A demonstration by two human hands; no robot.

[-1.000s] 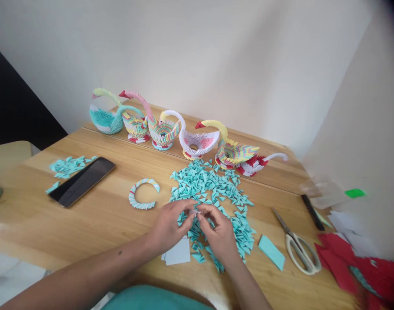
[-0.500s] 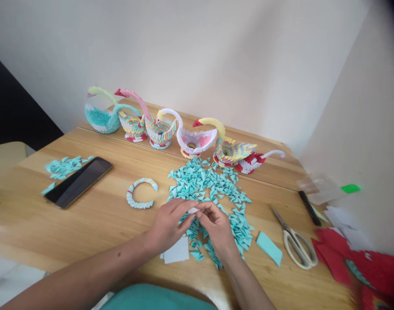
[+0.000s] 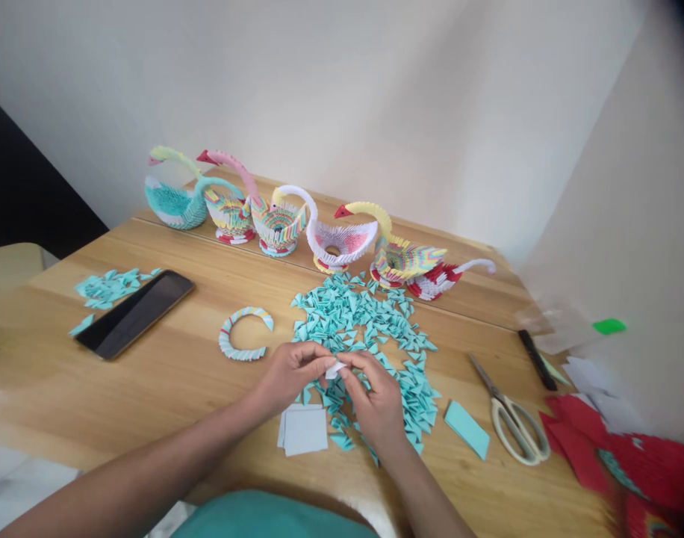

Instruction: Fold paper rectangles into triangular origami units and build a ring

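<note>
Wooden counter, teal paper pieces mid-frame; left hand and right hand, both nearly closed, pinch one small white paper.

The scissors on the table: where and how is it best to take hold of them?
Probably by the pale handles, from the near side and slightly above: the scissors lie flat, with the loops toward the person and the blades pointing away.

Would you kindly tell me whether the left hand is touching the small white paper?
Touching; the head view shows the left hand with its thumb against the small white paper.
</note>
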